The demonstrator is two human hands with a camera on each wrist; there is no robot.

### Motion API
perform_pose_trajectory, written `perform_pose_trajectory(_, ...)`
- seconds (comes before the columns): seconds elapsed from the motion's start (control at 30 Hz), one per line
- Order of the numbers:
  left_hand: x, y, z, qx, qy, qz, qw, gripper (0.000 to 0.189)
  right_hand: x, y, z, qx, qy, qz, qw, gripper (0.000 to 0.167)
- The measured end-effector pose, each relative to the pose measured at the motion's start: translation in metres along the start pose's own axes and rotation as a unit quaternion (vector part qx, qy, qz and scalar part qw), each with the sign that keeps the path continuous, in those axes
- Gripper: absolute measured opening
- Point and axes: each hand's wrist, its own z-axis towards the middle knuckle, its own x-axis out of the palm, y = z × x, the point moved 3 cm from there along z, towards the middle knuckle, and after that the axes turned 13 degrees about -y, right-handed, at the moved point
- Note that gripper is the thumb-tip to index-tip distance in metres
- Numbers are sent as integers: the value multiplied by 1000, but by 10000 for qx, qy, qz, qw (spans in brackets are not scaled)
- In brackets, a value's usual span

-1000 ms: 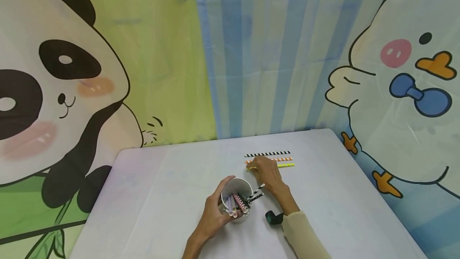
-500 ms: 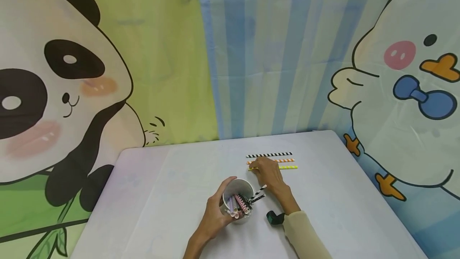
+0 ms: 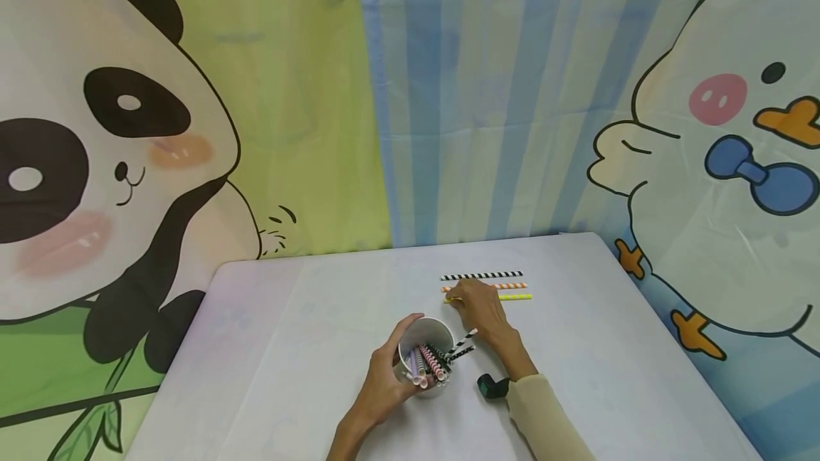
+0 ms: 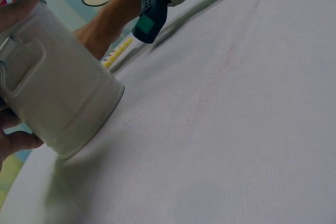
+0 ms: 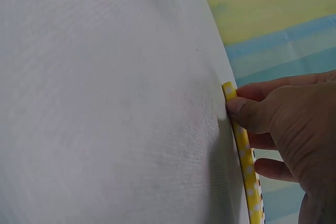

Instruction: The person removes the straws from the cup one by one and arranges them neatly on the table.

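Note:
My left hand (image 3: 378,386) grips a white cup (image 4: 68,87), tilted, its mouth turned toward the head camera. Several patterned paper straws (image 3: 424,363) fill it, pink, lilac and black-and-white; two black-and-white ones lean out over the right rim. A moulded handle shape shows on the cup's side in the left wrist view. My right hand (image 3: 482,308) pinches the left end of a yellow straw with white dots (image 5: 245,156) between thumb and index finger. That straw lies along the table, its middle hidden by the hand in the head view.
Beyond the yellow straw, an orange-and-white striped straw (image 3: 514,285) and a black-and-white striped straw (image 3: 482,275) lie roughly parallel on the white table (image 3: 307,347). A dark device (image 3: 492,387) sits at the right wrist. Cartoon-printed curtains (image 3: 307,105) stand behind the table.
The head view has shifted slightly, so everything sits a little further right in it. Both hands keep their hold on the cup and the yellow straw.

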Motion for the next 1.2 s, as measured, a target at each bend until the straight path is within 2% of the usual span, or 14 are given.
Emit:
perform_pose_trajectory(0.17, 0, 1, -1, 23, 21, -24, 10000, 100, 0, -2, 0, 24, 57, -18, 10000, 16)
perform_pose_trajectory(0.4, 1, 0, 0, 75, 40, -29, 10000, 99, -3, -2, 0, 53, -89, 78, 9999, 18)
perform_pose_trajectory(0.7, 2, 1, 0, -61, 131, -56, 9999, 100, -14, 2, 1, 172, -232, 151, 9995, 24)
perform_pose_trajectory(1.03, 1, 3, 0, -22, 64, 29, 10000, 99, -56, 7, 13, 389, -689, 491, 9957, 27)
perform_pose_trajectory(1.2, 0, 3, 0, -52, 87, 53, 9999, 99, -85, 11, 18, 602, -878, 950, 9898, 24)
